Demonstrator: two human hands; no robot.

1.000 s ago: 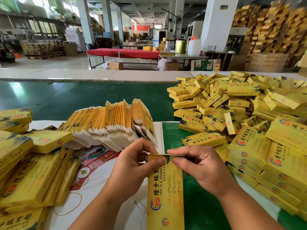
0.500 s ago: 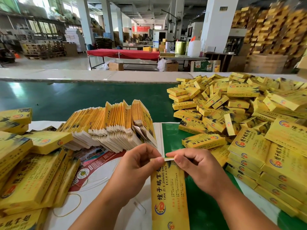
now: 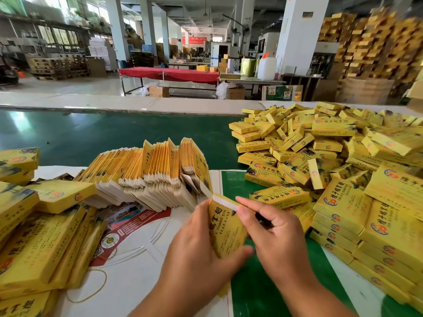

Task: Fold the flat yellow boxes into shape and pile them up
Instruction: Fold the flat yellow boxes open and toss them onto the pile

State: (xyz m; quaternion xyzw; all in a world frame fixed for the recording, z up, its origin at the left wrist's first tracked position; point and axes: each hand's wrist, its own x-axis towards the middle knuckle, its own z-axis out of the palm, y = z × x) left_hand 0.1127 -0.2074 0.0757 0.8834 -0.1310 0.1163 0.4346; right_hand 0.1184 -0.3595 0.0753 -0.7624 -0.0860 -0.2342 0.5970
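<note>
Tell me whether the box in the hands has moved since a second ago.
Yes. The box has lifted and tilted, its top end now nearer the bundle of flat boxes.

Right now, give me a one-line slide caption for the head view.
Both hands, left and right, grip a yellow box between flat blanks and a pile of folded boxes.

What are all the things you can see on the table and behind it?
box being folded: one, yellow, between both hands
flat boxes: a big bundle, yellow with white edges, centre, leaning on edge
folded boxes: a large loose heap, yellow, right
stacked boxes: many, yellow, left
rubber band: one, tan, lower left on the white sheet
belt: one, green, behind the boxes
red table: one, far centre
white jug: one, far right
left hand: holds the box
right hand: fingers on the box's top
</note>
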